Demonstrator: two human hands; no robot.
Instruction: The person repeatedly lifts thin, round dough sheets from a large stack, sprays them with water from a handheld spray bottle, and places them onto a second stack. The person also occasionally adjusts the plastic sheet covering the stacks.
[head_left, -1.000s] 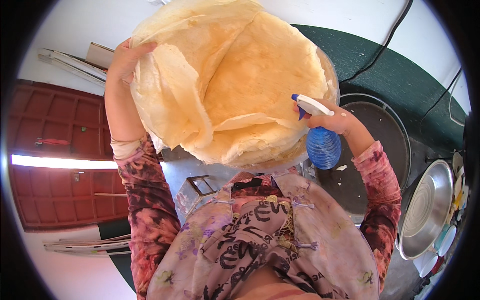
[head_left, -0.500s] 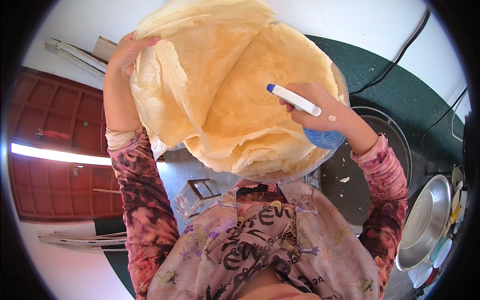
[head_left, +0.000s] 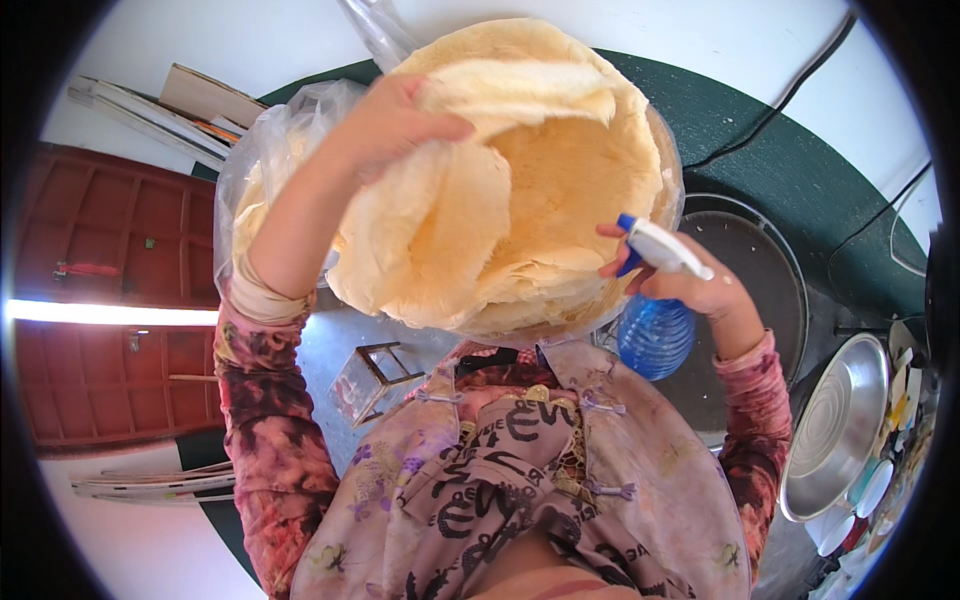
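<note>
A stack of large, thin, pale-golden flatbreads (head_left: 560, 185) lies in front of me, with clear plastic showing along its rim. My left hand (head_left: 385, 130) is closed on the top flatbread, whose edge folds over toward the right; the fingertips are partly hidden and slightly blurred. To the right of the stack, my right hand (head_left: 705, 290) grips a spray bottle (head_left: 657, 340) with a translucent blue body and a white-and-blue trigger head. Its nozzle points left, above the stack's right edge.
A clear plastic bag (head_left: 235, 215) with pale sheets inside sits left of the stack. A round dark griddle (head_left: 745, 265) lies at the right, with a metal basin (head_left: 835, 430) beyond it. Below the stack stands a small stool (head_left: 372, 385). A black cable (head_left: 760, 125) runs down the wall.
My left hand has moved right and slightly down, folding the top flatbread over. My right hand has drawn the spray bottle toward me and off the stack, exposing its blue body.
</note>
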